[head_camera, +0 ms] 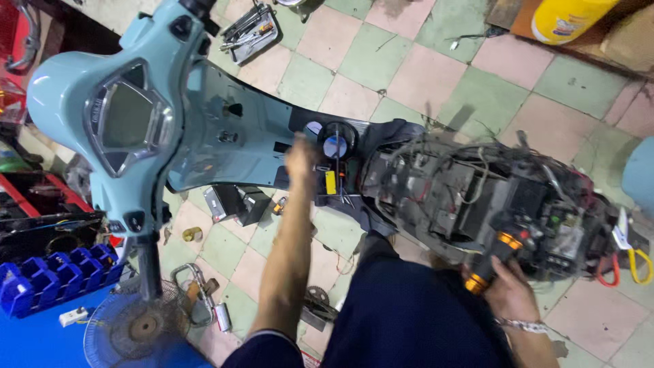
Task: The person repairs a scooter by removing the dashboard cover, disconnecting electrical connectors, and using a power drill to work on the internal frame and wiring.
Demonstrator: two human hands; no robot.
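Right hand (509, 294) wrapped tight around a black tool with orange rings (492, 262), held at the lower edge of the open rear bay (477, 197) of a pale blue scooter (146, 116); tool tip points up into the bay. Bay is seat-off, dark, crammed with tangled wires, black boxes and connectors. Left hand (300, 158) reaches to the scooter's floorboard area, fingers blurred, so grip cannot be told; it sits just beside a round black-rimmed part (336, 142) and a small yellow piece (330, 182). Scooter lies across the pink-and-green tiled floor (409, 75), handlebar and display at left. Red and yellow-handled cutters (630, 262) hang off the far right of the bay. Metal tray (251, 31) holds hand tools up top. Blue bins (51, 272) at lower left, contents not clear. Fan guard (133, 330) beneath the handlebar grip; yellow bottle (569, 17) in the upper right.
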